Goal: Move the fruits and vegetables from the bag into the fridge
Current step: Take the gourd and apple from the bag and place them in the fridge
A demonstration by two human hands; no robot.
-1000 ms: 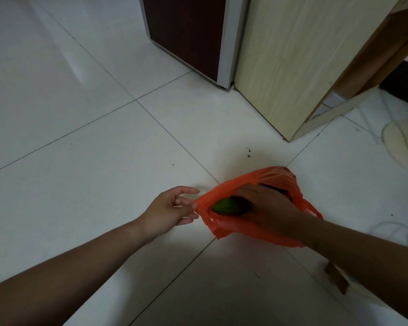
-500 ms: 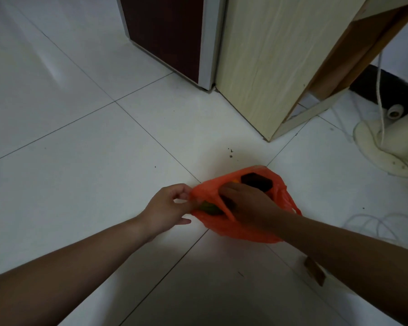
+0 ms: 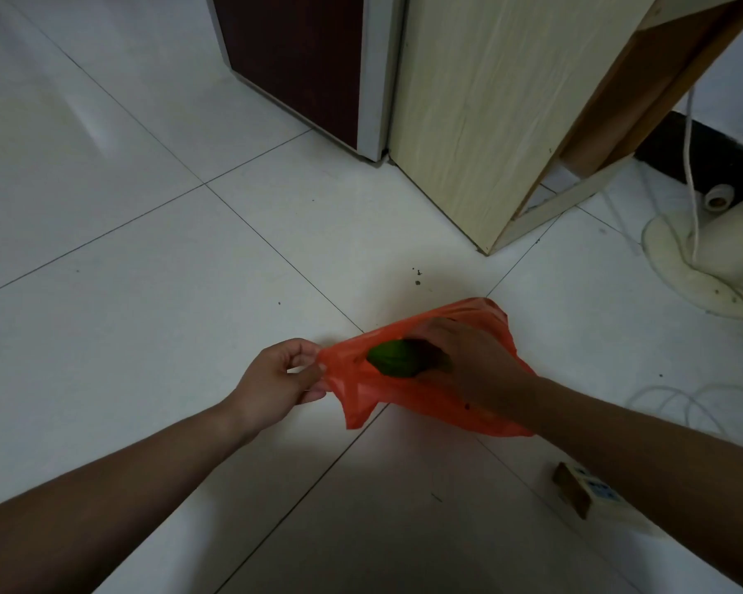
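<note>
An orange plastic bag lies on the white tiled floor. My left hand pinches the bag's left edge and holds its mouth apart. My right hand reaches into the mouth, its fingers curled round a green vegetable whose rounded end sticks out to the left. The rest of the bag's contents is hidden by my hand. The fridge, dark red with a white edge, stands closed at the top of the view.
A light wooden cabinet stands right of the fridge. A cream fan base with white cables sits at the right. A power strip lies on the floor by my right forearm.
The green vegetable has come further out of the bag's mouth in my right hand. My left hand keeps its pinch on the bag's edge.
</note>
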